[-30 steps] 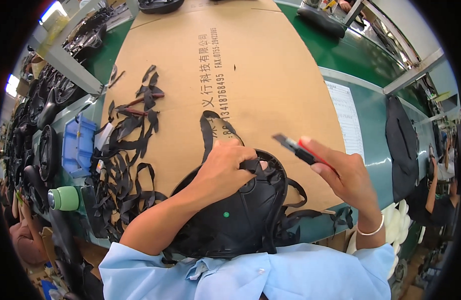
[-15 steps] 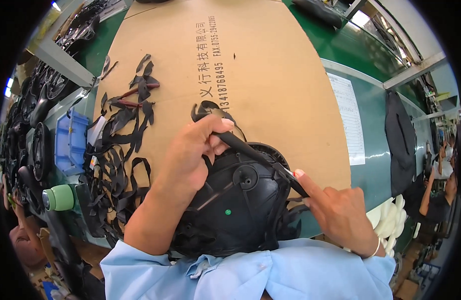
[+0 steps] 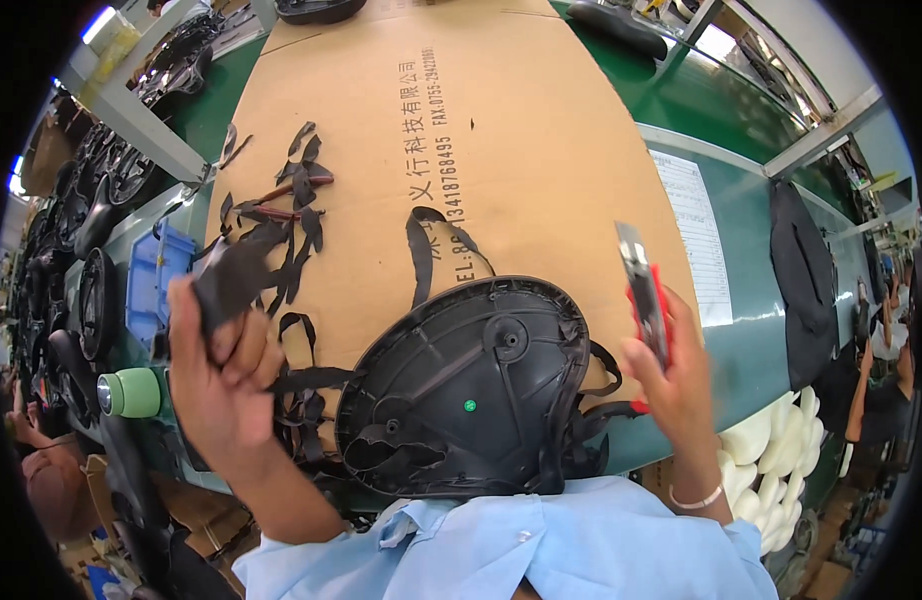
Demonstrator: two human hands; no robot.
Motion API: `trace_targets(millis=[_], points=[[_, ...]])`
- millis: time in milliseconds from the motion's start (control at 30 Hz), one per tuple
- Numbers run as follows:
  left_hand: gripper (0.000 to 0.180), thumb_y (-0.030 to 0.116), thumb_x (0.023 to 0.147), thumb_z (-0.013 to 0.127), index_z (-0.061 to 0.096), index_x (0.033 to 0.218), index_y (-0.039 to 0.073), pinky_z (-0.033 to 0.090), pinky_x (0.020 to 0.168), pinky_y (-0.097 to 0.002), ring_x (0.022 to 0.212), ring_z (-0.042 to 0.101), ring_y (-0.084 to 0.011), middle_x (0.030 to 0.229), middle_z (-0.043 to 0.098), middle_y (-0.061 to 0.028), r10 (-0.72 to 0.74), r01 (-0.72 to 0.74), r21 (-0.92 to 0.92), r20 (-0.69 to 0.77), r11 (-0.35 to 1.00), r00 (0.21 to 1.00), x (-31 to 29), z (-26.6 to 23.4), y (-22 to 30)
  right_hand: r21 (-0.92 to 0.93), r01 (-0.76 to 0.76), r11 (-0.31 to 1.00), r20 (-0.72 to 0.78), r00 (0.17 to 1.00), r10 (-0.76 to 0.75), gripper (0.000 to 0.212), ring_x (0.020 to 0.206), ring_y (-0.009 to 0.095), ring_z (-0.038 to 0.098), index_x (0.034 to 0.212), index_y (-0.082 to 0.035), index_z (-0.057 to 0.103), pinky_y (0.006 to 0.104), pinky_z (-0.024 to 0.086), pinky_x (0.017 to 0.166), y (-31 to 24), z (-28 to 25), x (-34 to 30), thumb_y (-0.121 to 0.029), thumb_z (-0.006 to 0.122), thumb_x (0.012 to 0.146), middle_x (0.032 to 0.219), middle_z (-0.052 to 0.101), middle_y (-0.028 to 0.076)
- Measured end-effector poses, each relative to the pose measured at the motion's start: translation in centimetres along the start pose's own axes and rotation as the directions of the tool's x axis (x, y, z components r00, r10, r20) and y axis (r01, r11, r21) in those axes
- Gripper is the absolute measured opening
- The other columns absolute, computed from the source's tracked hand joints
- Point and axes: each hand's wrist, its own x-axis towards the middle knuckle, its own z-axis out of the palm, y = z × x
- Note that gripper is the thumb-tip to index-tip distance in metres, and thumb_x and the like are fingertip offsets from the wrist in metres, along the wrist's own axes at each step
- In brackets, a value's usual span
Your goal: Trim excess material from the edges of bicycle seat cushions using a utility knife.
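A black seat shell (image 3: pixel 501 400), its ribbed underside facing up and bearing a green round sticker, lies at the cardboard's near edge against my shirt. To its left, my left hand (image 3: pixel 226 385) is raised, its fingers closed on a dark strip of trimmed cover material (image 3: pixel 231 285). My right hand (image 3: pixel 676 370) grips a red utility knife (image 3: pixel 646 300) right of the shell, with its blade out and pointing up and away. Neither hand touches the shell. A long curled black strip (image 3: pixel 421 260) lies just beyond the shell, and another loop sticks out at its right side.
Brown cardboard (image 3: pixel 541 130) covers the table's middle. Black offcuts (image 3: pixel 306 185) are heaped along its left side, near a blue bin (image 3: pixel 161 275) and a green cylindrical object (image 3: pixel 131 392). On the right are a paper sheet (image 3: pixel 691 240), a black seat cover (image 3: pixel 801 280) and pale foam pieces (image 3: pixel 776 460).
My left hand has swung left, off the shell, with a cut strip in it. My right hand has lifted the knife away from the shell's right edge, blade up.
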Motion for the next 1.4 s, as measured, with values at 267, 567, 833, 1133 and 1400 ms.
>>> trace_targets(millis=[267,567,833,1133,1400], points=[[0.028,0.028,0.090,0.064,0.057,0.075,0.004,0.019,0.041,-0.0204,0.044,0.026,-0.0019,0.058,0.041,0.0046,0.695,-0.131,0.805,-0.403,0.579,0.596,-3.6,-6.6,3.8,0.267,-0.049,0.962,0.223,0.975,-0.013,0.052,0.075,0.009,0.046,0.127,-0.001,0.043,0.0232,0.041,0.069,2.6,5.4,4.3,-0.018,0.065,0.083,0.088,0.051,0.001],[0.030,0.032,0.089,0.063,0.060,0.083,0.003,0.025,0.040,-0.0160,0.045,0.034,-0.0007,0.063,0.052,0.0014,0.761,0.010,0.838,-0.501,0.546,0.413,-7.3,-13.3,7.3,0.243,-0.112,0.963,0.168,0.983,0.072,0.047,0.074,0.007,0.045,0.124,-0.001,0.047,0.0219,0.040,0.069,1.2,4.1,3.3,-0.008,0.063,0.081,0.090,0.052,0.000],[0.024,0.020,0.082,0.067,0.064,0.084,-0.004,0.047,0.073,-0.0304,0.078,0.063,-0.0245,0.086,0.066,-0.0088,-0.330,-0.217,0.963,0.156,-0.159,0.931,-4.8,-3.1,0.7,-0.044,0.053,0.998,0.116,0.992,-0.047,0.043,0.068,0.012,0.047,0.118,-0.002,0.050,0.0262,0.042,0.065,0.6,4.0,3.9,-0.016,0.066,0.081,0.080,0.052,0.004],[0.039,0.032,0.098,0.046,0.047,0.073,0.002,0.041,0.062,-0.0298,0.061,0.050,-0.0162,0.068,0.054,-0.0055,0.101,0.015,0.820,-0.089,0.573,0.991,-6.9,1.3,-8.3,0.095,-0.042,0.995,0.184,0.983,0.024,0.040,0.069,0.012,0.046,0.113,-0.002,0.051,0.0261,0.041,0.067,-0.3,3.5,4.4,-0.015,0.065,0.078,0.078,0.048,0.003],[0.047,0.046,0.098,0.031,0.040,0.070,0.009,0.030,0.044,-0.0301,0.046,0.036,-0.0156,0.051,0.036,-0.0023,-0.092,0.143,-0.385,0.148,0.912,0.985,-9.5,0.5,-6.7,0.392,-0.142,0.909,0.315,0.949,0.013,0.046,0.090,0.012,0.045,0.122,0.000,0.045,0.0245,0.037,0.086,2.6,6.1,5.1,-0.013,0.061,0.081,0.100,0.048,0.003]])
